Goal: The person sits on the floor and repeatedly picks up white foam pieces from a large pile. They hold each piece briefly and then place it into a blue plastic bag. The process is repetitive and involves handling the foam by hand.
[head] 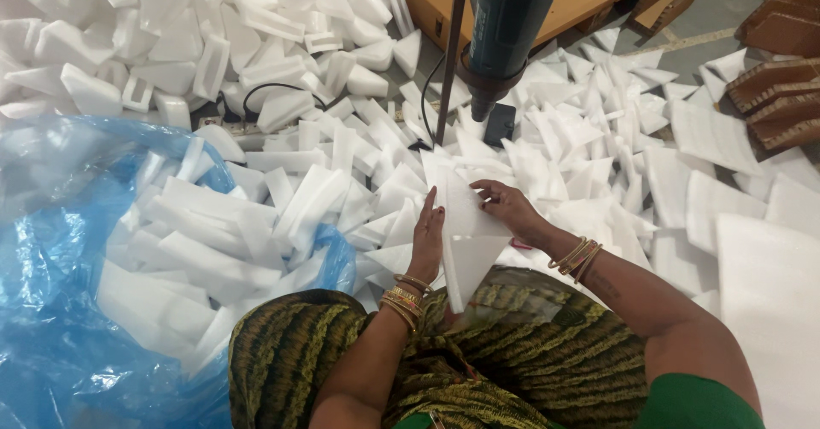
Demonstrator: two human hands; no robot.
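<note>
Blue bag [51, 309] cut off left

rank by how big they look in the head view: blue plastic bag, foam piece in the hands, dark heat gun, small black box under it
1. blue plastic bag
2. dark heat gun, though nearness to the camera may inflate it
3. foam piece, close to the gun
4. small black box

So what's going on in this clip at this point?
A seated person holds a folded white foam sheet upright between both hands: the left hand flat against its left face, the right hand gripping its upper right edge. A dark heat gun hangs on a stand just above, nozzle down. Cut foam pieces cover the floor, and a blue plastic bag on the left is filled with more.
</note>
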